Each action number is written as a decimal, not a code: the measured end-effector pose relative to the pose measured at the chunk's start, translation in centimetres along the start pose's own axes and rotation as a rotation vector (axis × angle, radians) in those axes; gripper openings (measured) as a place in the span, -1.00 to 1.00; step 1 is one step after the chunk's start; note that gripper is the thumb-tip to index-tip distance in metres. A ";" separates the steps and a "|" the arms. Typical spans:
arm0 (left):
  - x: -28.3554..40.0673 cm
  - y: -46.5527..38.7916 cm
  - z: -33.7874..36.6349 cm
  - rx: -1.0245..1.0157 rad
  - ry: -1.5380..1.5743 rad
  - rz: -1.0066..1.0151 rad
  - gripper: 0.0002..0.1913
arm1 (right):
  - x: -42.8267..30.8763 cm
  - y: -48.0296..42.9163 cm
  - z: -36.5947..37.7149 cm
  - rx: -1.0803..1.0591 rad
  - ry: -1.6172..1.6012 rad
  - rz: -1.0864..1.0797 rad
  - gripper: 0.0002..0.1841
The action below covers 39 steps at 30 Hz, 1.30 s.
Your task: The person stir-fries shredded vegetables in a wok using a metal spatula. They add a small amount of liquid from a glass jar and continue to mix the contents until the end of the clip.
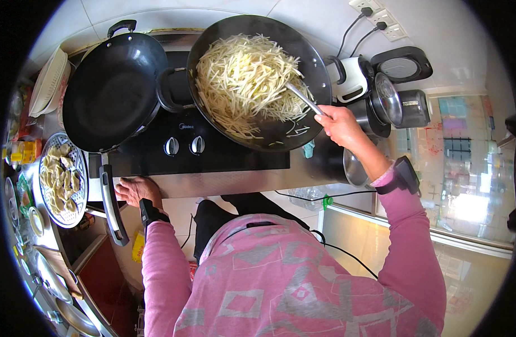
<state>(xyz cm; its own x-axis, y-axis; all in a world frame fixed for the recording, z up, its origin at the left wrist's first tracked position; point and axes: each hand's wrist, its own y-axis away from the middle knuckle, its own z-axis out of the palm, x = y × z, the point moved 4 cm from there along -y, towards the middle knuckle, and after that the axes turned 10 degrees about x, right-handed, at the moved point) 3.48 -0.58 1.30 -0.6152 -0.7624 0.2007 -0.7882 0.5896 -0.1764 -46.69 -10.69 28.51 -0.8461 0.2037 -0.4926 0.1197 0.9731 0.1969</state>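
Note:
My right hand point(340, 126) grips the metal handle point(302, 96) of a cooking utensil. The utensil's head is buried in pale shredded vegetable point(249, 78), probably potato, heaped in a large black wok point(312, 46). That wok has two loop handles and stands on the right side of a black Midea cooktop point(237, 158). At the steel counter's front edge rests my left hand point(138, 191), holding nothing, just right of the long handle point(112, 202) of a second wok point(114, 90). This second wok is black, tilted and has no food in it.
Left of the cooktop, a perforated metal plate point(79, 204) bears several dumplings point(62, 181). White plastic baskets point(49, 84) stand behind it. To the right are a small appliance with a black lid point(401, 63), metal lids point(386, 94) and pots. Two cables point(354, 31) run from wall sockets.

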 end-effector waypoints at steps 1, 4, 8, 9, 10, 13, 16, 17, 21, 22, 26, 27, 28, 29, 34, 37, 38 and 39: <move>0.0 -0.1 0.1 -0.011 0.017 -0.005 -0.55 | -0.1 0.3 -0.6 0.040 0.064 -0.068 -0.75; -0.3 0.0 0.4 -0.010 0.016 -0.005 -0.55 | -1.0 0.9 -1.7 0.045 0.081 -0.150 -0.69; -0.3 0.1 0.4 -0.001 0.032 -0.006 -0.55 | -3.7 0.9 -2.4 -0.038 0.104 -0.202 -0.63; -0.3 0.1 0.3 0.017 0.028 0.007 -0.55 | -4.7 1.0 -2.8 -0.002 0.175 -0.236 -0.62; -0.4 0.1 0.4 0.007 0.039 -0.007 -0.55 | -5.6 1.2 -3.2 0.033 0.247 -0.272 -0.61; -0.3 0.1 0.3 0.015 0.034 0.000 -0.55 | -7.9 0.5 -3.8 0.082 0.472 -0.354 -0.64; -0.3 0.0 0.2 0.002 0.025 -0.006 -0.55 | -9.7 -1.7 -3.2 0.168 0.714 -0.596 -0.61; -0.3 0.1 0.2 -0.006 0.025 -0.010 -0.55 | -10.0 -2.2 -2.8 0.190 0.773 -0.670 -0.62; -0.1 0.1 -0.1 0.019 0.034 -0.006 -0.54 | -10.5 -5.3 -0.5 0.266 1.094 -0.878 -0.53; -0.2 0.1 0.0 0.007 0.036 -0.013 -0.54 | -10.4 -5.8 0.0 0.267 1.133 -0.926 -0.49; -0.4 0.0 0.4 -0.006 0.022 -0.004 -0.55 | -8.5 -5.2 1.3 0.205 1.275 -0.988 -0.36; -0.4 -0.1 0.6 -0.006 0.012 0.009 -0.56 | -7.8 -4.5 1.4 0.166 1.310 -0.971 -0.33; -0.5 -0.1 0.6 0.005 -0.006 0.019 -0.57 | -7.3 -4.0 1.1 0.132 1.302 -0.973 -0.35; -0.5 -0.1 0.7 0.007 0.008 0.014 -0.57 | -6.9 -3.4 0.7 0.103 1.308 -0.972 -0.35; -0.4 0.0 0.7 0.101 0.003 0.048 -0.58 | -7.3 0.2 -2.6 -0.035 1.365 -1.001 -0.43; -0.6 0.1 1.0 0.081 0.044 0.024 -0.58 | -8.3 -0.1 -5.1 -0.114 1.319 -0.851 -0.39; -0.6 0.0 1.0 0.090 0.006 0.038 -0.57 | -8.8 -0.8 -5.7 -0.082 1.294 -0.819 -0.38; -0.7 0.0 1.0 0.098 0.015 0.031 -0.57 | -9.2 -1.6 -6.0 -0.050 1.278 -0.777 -0.36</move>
<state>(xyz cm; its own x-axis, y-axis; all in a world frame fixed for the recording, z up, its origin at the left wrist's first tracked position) 3.92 -0.35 0.22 -0.6398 -0.7398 0.2080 -0.7641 0.5832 -0.2758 -42.22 -14.78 37.77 -0.5631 -0.6040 0.5640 -0.5563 0.7817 0.2817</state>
